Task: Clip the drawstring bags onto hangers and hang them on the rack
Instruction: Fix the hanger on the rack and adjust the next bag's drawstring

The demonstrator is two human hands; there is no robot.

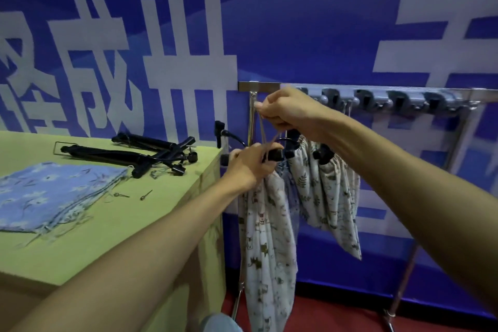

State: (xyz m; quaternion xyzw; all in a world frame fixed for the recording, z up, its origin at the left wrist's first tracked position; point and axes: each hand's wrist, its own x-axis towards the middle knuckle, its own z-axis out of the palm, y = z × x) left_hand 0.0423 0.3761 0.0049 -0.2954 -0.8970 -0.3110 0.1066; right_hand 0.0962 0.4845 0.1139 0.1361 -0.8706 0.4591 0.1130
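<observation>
A white drawstring bag (pixel 266 240) with a small animal print hangs down from a black clip hanger (pixel 275 154). My left hand (pixel 249 163) grips the bag's gathered top at the hanger clip. Above it, my right hand (pixel 283 112) pinches the bag's beige drawstring (pixel 262 131) and pulls it upward. Behind it a leaf-print bag (pixel 326 197) hangs clipped on another hanger at the metal rack (pixel 269 86). A blue flowered bag (pixel 51 194) lies flat on the green table (pixel 151 224). Spare black hangers (pixel 140 153) are piled at the table's back.
The rack's top bar carries a row of grey hooks (pixel 390 101), and its legs (pixel 404 277) stand on red floor. Two small metal pins (pixel 132 194) lie on the table. A blue banner wall with large white characters stands right behind the rack.
</observation>
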